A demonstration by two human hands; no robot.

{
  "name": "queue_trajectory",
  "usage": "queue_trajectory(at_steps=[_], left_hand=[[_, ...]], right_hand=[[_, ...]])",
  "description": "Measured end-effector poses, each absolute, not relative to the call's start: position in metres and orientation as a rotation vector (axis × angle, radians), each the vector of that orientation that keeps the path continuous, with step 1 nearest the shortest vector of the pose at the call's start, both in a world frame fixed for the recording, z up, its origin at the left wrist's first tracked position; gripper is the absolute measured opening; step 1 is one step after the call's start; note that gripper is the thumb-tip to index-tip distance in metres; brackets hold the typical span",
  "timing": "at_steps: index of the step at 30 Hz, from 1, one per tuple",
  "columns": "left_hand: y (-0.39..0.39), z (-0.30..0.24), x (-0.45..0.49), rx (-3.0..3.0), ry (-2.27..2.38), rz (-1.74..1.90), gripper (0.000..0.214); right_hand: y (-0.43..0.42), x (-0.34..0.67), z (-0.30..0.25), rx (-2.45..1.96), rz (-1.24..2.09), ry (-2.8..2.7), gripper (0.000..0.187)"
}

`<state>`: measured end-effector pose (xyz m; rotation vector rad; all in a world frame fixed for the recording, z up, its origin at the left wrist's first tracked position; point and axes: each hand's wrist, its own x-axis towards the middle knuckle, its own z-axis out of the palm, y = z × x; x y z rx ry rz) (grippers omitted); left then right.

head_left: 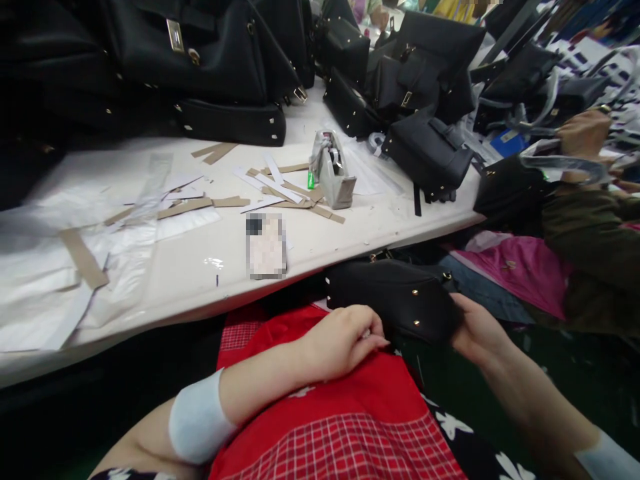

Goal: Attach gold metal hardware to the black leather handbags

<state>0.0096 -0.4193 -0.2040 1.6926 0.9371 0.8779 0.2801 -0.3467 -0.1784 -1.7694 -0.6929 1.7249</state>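
Head view: where is the bag [375,287] found, with clock hours read from the middle?

"At four o'clock, off the near edge of the table [310,233]. Its base is turned toward the camera, with gold studs [415,292] shown. Whether the table is touched cannot be told."

"By which hand is it held?"

"By the right hand [477,327], also at four but farther out. The bag's right end is gripped, and the fingers are partly hidden behind it."

"And the left hand [345,337]?"

"It is seen at five, in front of the red apron [360,400], near the bag's lower left edge. Its fingers are curled in; whether anything is pinched there, or the bag is touched, cannot be told."

"What is laid on the table?"

"A phone [267,247] is placed at nine, with plastic [135,267] spread farther out. A tape dispenser [341,191] is set near twelve. Strips [278,187], brown and white, are scattered between ten and eleven. Past them a big bag [200,80] is stood, and a smaller bag [425,157] is seen at two."

"Is anyone else seen?"

"A co-worker's olive sleeve [590,247] is shown at three, above a pink cloth [520,267]."
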Motion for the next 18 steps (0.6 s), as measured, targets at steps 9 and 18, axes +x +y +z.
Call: queue_trajectory(at_steps=[9, 18], left_hand=[[-0.408, -0.311, -0.037, 0.862, 1.427, 0.971, 0.018], [-0.377, -0.335, -0.015, 0.618, 1.510, 1.033, 0.025]], right_hand=[[-0.340, 0.311, -0.186, -1.913, 1.704, -0.293, 0.022], [-0.335, 0.296, -0.182, -2.059, 1.534, -0.232, 0.022]])
